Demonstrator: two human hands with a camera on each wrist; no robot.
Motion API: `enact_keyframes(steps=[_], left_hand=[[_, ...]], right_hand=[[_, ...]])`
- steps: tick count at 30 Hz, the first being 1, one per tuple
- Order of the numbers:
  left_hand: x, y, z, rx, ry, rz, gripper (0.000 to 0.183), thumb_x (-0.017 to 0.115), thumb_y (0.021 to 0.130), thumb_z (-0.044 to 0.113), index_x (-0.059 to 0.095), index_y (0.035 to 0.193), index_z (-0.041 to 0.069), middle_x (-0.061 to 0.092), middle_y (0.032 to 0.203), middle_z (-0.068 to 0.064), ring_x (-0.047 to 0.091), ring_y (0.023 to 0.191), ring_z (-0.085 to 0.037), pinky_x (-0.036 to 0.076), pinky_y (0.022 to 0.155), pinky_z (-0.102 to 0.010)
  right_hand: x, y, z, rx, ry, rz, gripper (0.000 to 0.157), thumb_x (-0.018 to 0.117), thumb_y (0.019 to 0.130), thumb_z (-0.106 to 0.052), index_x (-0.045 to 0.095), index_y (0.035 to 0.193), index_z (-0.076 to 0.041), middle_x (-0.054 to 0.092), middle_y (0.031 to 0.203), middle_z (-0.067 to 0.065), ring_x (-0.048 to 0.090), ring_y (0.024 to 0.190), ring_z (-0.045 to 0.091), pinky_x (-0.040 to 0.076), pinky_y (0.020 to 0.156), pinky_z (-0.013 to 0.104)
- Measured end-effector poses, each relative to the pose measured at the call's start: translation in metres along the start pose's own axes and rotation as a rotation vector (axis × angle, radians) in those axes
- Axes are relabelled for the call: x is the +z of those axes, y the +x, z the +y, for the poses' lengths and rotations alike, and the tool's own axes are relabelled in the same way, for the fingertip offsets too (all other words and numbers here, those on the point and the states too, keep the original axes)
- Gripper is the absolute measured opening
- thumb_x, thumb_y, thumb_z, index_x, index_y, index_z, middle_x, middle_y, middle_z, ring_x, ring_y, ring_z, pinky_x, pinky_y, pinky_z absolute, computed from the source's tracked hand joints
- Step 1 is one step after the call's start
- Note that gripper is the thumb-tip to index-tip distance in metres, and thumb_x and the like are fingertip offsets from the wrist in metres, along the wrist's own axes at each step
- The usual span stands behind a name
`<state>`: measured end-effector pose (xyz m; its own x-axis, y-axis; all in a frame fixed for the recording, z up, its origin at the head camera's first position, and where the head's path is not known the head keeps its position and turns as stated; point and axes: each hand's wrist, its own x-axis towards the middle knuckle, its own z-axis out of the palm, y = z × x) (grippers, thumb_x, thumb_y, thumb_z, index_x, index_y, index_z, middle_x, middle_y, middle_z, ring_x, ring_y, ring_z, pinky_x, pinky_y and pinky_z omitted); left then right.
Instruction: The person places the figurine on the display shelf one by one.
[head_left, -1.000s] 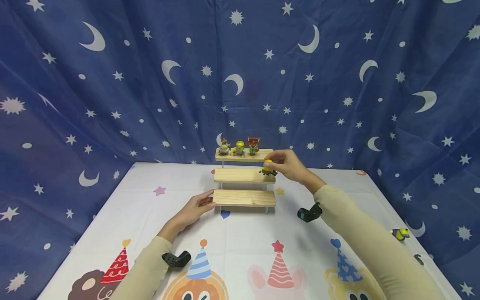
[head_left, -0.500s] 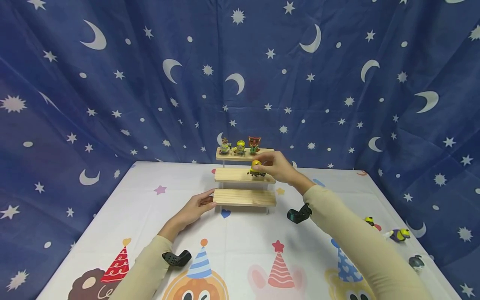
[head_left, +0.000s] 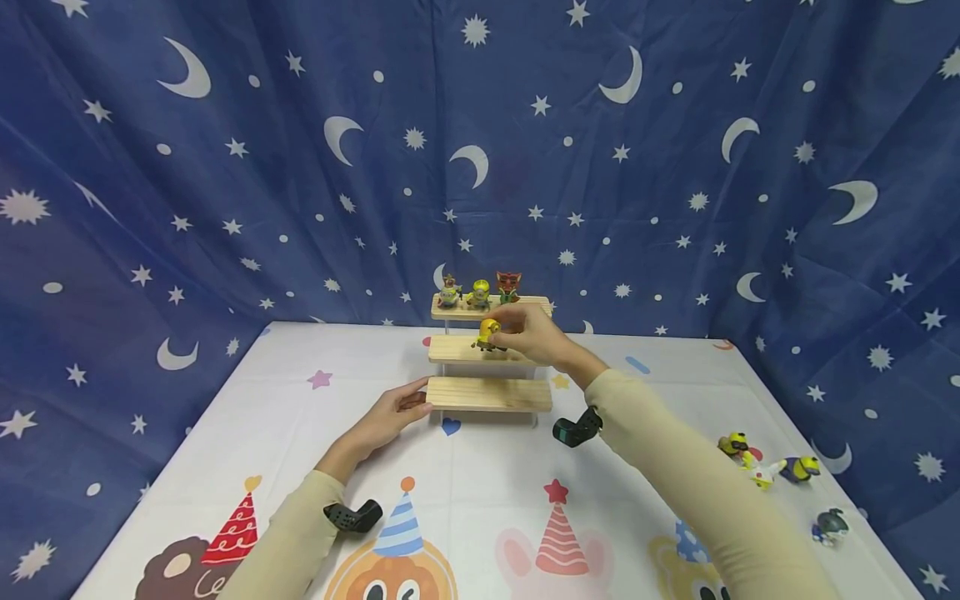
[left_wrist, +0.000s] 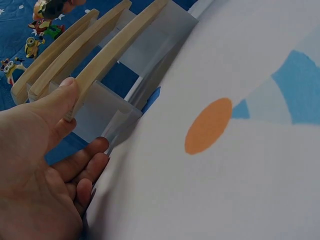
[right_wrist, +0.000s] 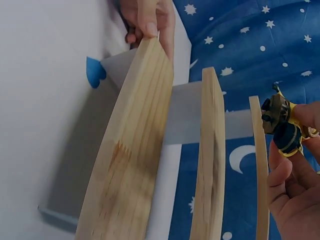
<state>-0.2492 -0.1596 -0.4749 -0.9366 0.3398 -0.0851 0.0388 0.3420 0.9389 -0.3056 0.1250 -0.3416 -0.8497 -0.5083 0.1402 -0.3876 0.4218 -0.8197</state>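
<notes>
A yellow minion figurine is pinched by my right hand over the middle step of a three-step wooden display stand. In the right wrist view the figurine's dark underside faces the camera, apart from the boards. My left hand grips the left end of the lowest step; in the left wrist view its thumb lies on the board and a finger reaches beneath. On the top step stand two minion figurines, one on the left and one in the middle, and a fox figurine.
Several figurines lie at the table's right side, among them a yellow-and-purple one, a white-and-yellow one and a dark-topped one. A blue curtain with moons and stars hangs behind the white printed tablecloth.
My right hand has carried the minion figurine leftward along the middle step, from its right end towards its centre. The left hand keeps its grip on the stand.
</notes>
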Motion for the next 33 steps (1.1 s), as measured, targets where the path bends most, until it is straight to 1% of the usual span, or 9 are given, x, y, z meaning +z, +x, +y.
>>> enact_keyframes(steps=[3,6,11,15,17,22,29,33], left_hand=[[0.000,0.000,0.000,-0.007,0.004,0.004,0.071,0.064,0.100,0.036,0.031,0.160,0.014,0.050,0.152,-0.020,0.048,0.142,-0.037,0.040,0.119,-0.053],[0.000,0.000,0.000,-0.013,0.007,0.005,0.071,0.064,0.100,0.035,0.031,0.160,0.014,0.050,0.153,-0.020,0.048,0.142,-0.037,0.040,0.119,-0.053],[-0.001,0.000,-0.001,-0.014,0.010,0.000,0.071,0.063,0.101,0.036,0.031,0.160,0.015,0.049,0.154,-0.020,0.046,0.144,-0.037,0.038,0.119,-0.054],[-0.001,0.001,-0.003,0.001,0.013,-0.007,0.071,0.062,0.101,0.037,0.030,0.160,0.014,0.048,0.154,-0.021,0.046,0.144,-0.037,0.037,0.120,-0.054],[-0.001,0.001,-0.003,0.007,0.011,-0.009,0.071,0.062,0.101,0.036,0.030,0.160,0.013,0.048,0.154,-0.021,0.046,0.144,-0.038,0.037,0.120,-0.054],[0.001,0.001,-0.003,0.006,0.006,-0.018,0.070,0.061,0.102,0.033,0.029,0.160,0.011,0.048,0.154,-0.022,0.046,0.144,-0.038,0.036,0.121,-0.053],[-0.001,0.002,-0.002,0.021,0.032,-0.016,0.070,0.060,0.102,0.034,0.028,0.160,0.010,0.048,0.154,-0.022,0.046,0.143,-0.039,0.037,0.120,-0.053],[-0.002,0.003,-0.004,0.015,0.033,-0.011,0.070,0.060,0.102,0.034,0.028,0.161,0.011,0.047,0.154,-0.022,0.046,0.144,-0.039,0.037,0.120,-0.053]], right_hand=[[0.005,0.003,-0.002,-0.007,0.008,0.008,0.040,0.068,0.094,-0.008,0.064,0.133,-0.002,0.066,0.134,0.017,0.070,0.103,0.025,0.058,0.087,0.032],[0.010,0.007,-0.006,-0.027,0.020,0.017,0.039,0.070,0.094,-0.008,0.064,0.132,0.000,0.068,0.130,0.019,0.070,0.103,0.026,0.059,0.087,0.032],[0.020,0.014,-0.009,-0.061,0.065,0.030,0.036,0.069,0.096,-0.008,0.064,0.129,0.005,0.069,0.126,0.022,0.071,0.106,0.032,0.060,0.091,0.035],[0.029,0.019,-0.012,-0.079,0.066,0.056,0.034,0.068,0.097,-0.008,0.065,0.127,0.006,0.068,0.128,0.022,0.070,0.110,0.033,0.059,0.096,0.037],[0.033,0.022,-0.013,-0.072,0.049,0.074,0.034,0.068,0.097,-0.010,0.065,0.127,0.005,0.068,0.129,0.021,0.070,0.108,0.032,0.059,0.094,0.036],[0.045,0.027,-0.010,-0.023,-0.027,0.103,0.033,0.072,0.094,-0.013,0.068,0.125,-0.001,0.070,0.128,0.016,0.071,0.097,0.028,0.060,0.084,0.033],[0.057,0.035,-0.010,0.008,-0.092,0.120,0.031,0.075,0.092,-0.013,0.070,0.122,-0.004,0.071,0.128,0.013,0.072,0.097,0.027,0.060,0.088,0.036],[0.063,0.041,-0.012,0.037,-0.116,0.107,0.032,0.075,0.093,-0.014,0.069,0.123,-0.006,0.070,0.128,0.012,0.072,0.094,0.025,0.061,0.082,0.033]])
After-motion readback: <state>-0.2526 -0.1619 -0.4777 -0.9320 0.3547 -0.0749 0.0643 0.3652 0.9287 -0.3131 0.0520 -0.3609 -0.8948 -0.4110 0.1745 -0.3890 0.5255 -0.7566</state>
